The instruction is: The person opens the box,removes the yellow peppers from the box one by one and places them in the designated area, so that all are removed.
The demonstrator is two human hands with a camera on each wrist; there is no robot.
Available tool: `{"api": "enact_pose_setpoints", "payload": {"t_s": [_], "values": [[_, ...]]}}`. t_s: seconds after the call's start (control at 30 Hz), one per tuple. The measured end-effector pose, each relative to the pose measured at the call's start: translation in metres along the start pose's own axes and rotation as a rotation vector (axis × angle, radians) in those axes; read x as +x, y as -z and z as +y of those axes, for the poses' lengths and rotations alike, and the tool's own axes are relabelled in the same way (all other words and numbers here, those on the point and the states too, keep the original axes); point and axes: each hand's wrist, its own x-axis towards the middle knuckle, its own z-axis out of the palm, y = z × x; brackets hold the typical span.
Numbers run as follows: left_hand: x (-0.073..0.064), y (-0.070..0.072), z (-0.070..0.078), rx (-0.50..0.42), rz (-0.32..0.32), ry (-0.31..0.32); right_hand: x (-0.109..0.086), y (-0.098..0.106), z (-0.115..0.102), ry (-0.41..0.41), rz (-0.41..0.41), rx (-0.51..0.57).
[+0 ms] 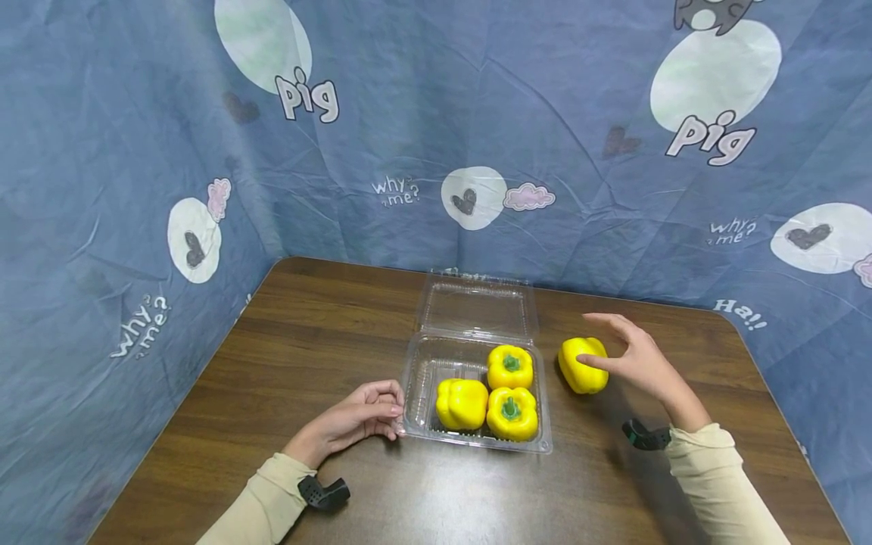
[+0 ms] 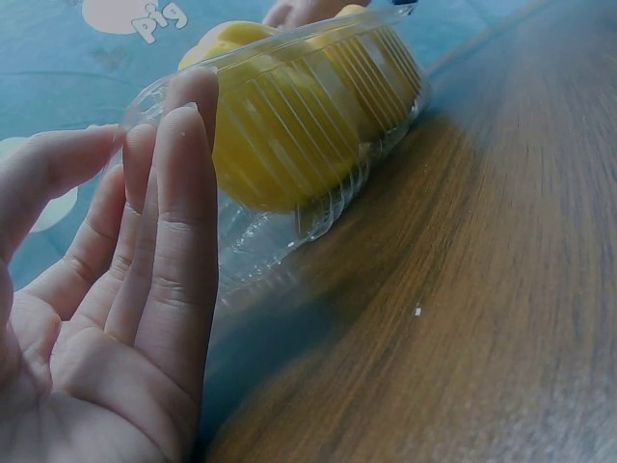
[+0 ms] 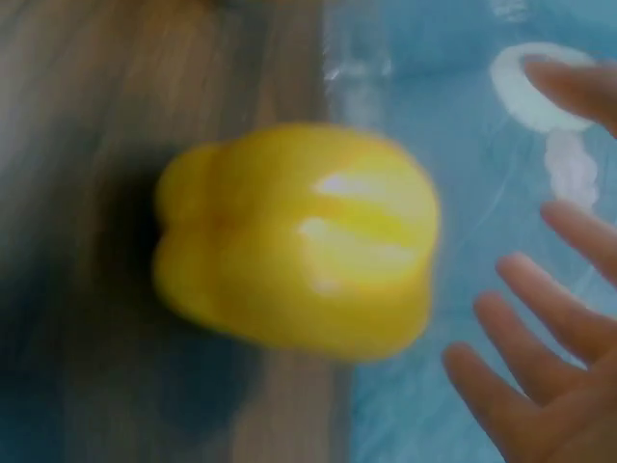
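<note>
A clear plastic clamshell container [image 1: 424, 378] lies on the table with its lid folded back. Three yellow bell peppers sit inside: one on its side [image 1: 462, 404], and two with green stems up, at the back [image 1: 510, 367] and front [image 1: 512, 414]. My left hand [image 1: 361, 415] pinches the container's left rim between thumb and fingers, seen close in the left wrist view. To the right of the container, a fourth yellow pepper [image 1: 583, 365] lies on its side. Over it, my right hand [image 1: 640, 363] is spread, fingers apart; the right wrist view shows a gap between fingers and pepper [image 3: 299, 241].
The hinged lid [image 1: 479, 309] stretches back toward the blue printed cloth [image 1: 381, 136] that hangs behind the table. Brown wooden tabletop [image 1: 306, 325] surrounds the container. A black wrist device [image 1: 323, 493] is on the left sleeve, another [image 1: 646, 435] on the right.
</note>
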Motion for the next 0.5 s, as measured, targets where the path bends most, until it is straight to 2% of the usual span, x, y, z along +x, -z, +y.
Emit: {"api": "enact_pose_setpoints", "payload": {"t_s": [0.1,0.2,0.5], "values": [[0.000,0.000,-0.001,-0.002,-0.002,-0.005,-0.003,-0.006,0.008,0.046,-0.039,-0.061],[0.000,0.000,-0.001,-0.003,-0.001,-0.001,-0.007,-0.011,0.016,0.062,-0.065,-0.077],[0.000,0.002,-0.001,0.009,0.015,0.012,-0.008,-0.017,0.021,0.060,-0.034,-0.142]]}}
